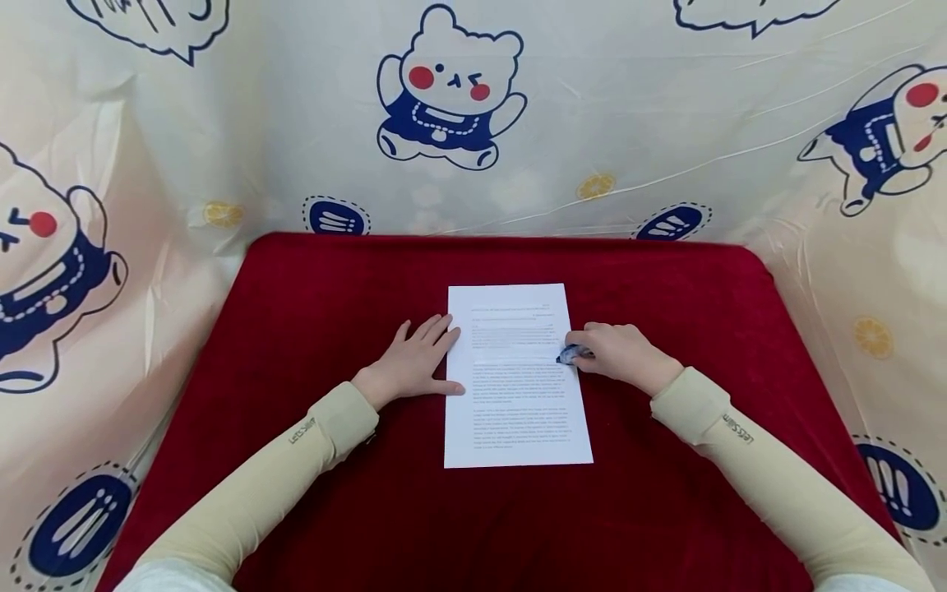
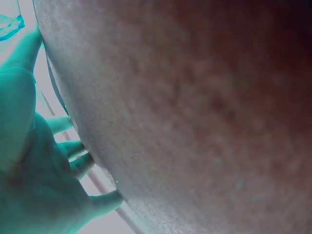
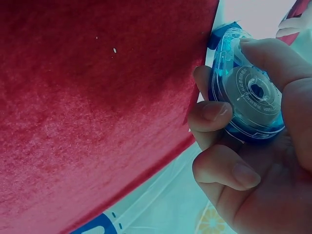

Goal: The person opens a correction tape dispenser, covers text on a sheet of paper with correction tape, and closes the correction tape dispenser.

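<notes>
A printed sheet of paper (image 1: pixel 510 427) lies flat on the red cloth. My left hand (image 1: pixel 414 362) rests with spread, straight fingers on the sheet's left edge; the left wrist view shows the same hand (image 2: pixel 44 180) at its left side. At the sheet's right edge, my right hand (image 1: pixel 617 353) holds a blue correction tape dispenser (image 1: pixel 573 353), its tip at the paper. Up close in the right wrist view, thumb and curled fingers grip the clear dispenser (image 3: pixel 253 97) with a round spool inside. Whether the tip touches the paper is hard to tell.
A dark red velvet cloth (image 1: pixel 333 501) covers the table around the sheet. Behind and at both sides hangs a pale curtain (image 1: pixel 592 99) printed with cartoon bears. Beige sleeves (image 1: pixel 251 485) cover both forearms.
</notes>
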A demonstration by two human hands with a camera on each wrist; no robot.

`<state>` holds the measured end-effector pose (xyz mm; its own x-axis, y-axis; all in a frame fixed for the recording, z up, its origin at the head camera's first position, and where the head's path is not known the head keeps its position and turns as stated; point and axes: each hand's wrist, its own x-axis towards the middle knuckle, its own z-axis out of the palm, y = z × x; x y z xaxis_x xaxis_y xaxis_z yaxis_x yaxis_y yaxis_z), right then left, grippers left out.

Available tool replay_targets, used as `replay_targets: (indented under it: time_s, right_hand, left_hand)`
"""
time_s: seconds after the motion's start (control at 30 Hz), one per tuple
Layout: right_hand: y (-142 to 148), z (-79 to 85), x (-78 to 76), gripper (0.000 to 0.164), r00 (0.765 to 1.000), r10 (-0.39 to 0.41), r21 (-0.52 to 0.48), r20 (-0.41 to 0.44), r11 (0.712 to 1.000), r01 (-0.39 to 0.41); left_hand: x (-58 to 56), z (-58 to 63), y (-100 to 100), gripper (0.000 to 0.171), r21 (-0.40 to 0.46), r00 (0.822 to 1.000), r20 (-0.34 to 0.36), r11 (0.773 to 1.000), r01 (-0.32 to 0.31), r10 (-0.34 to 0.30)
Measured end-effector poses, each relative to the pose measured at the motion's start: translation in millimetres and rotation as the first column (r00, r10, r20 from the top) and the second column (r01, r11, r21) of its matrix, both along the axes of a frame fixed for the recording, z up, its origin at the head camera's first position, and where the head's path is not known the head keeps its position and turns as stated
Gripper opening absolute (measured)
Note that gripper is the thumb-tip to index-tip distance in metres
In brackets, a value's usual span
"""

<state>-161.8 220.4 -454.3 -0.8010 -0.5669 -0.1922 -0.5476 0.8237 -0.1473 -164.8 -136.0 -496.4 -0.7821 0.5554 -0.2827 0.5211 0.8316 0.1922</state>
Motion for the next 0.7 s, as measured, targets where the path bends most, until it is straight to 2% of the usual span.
replay_targets:
  time_s: [0.3,0.47,0.7]
  right_hand:
    - [2.8,-2.3,7.8,0.023,0.999,0.027,-0.040,-0.046,0.999,-0.029]
    - [5.5,-4.6,9.5,0.024,0.998,0.032,-0.051,-0.054,0.998,-0.034]
    - [7.7,-3.9,9.3,0.025,0.995,0.051,-0.071,-0.084,0.996,-0.057]
  left_hand:
    - [3.6,2.9,0.9,0.108,-0.023,1.000,-0.017,1.000,0.013,-0.014]
    - [5.0,3.5,1.5,0.107,-0.006,0.999,-0.028,1.000,0.023,-0.023]
    - [1.3,2.1,1.8,0.107,0.024,0.999,-0.021,0.999,0.025,-0.025]
